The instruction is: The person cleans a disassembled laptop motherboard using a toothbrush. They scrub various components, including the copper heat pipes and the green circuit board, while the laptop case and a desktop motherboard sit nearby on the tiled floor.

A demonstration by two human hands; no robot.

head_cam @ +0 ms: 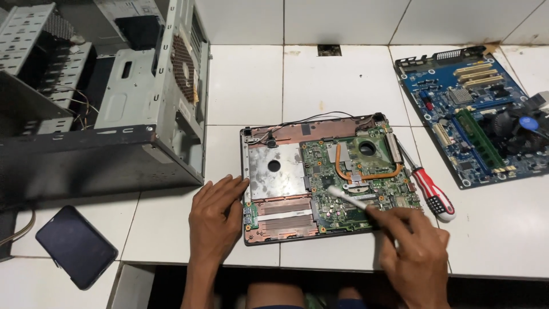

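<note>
Head view looks down on an opened laptop base (326, 177), its green board (360, 177) bare, with a copper heat pipe (366, 169) curving across it. The base lies on the white tiled surface (251, 86), close to the near edge.

Right hand (414, 252), at the laptop's near right corner, has its fingers closed around a slim white tool (349, 198). The tool's tip rests on the board just below the heat pipe. Whether it is a brush or a spudger is too small to tell. Left hand (220, 214) lies flat with fingers together at the laptop's left edge, fingertips touching the frame, holding nothing.

The step in hand looks like cleaning or prying at a spot near the board's middle, with the left hand bracing the base. A further move would call for light pressure and a steady base, since small parts crowd the tip.

Right of the laptop, just beside it, lies a screwdriver (432, 191) with a red-and-white handle. Farther right sits a blue motherboard (474, 114) with a fan. Left of the laptop stands an open grey PC case (114, 114), and nearer the edge on that side lies a dark phone (76, 246).
</note>
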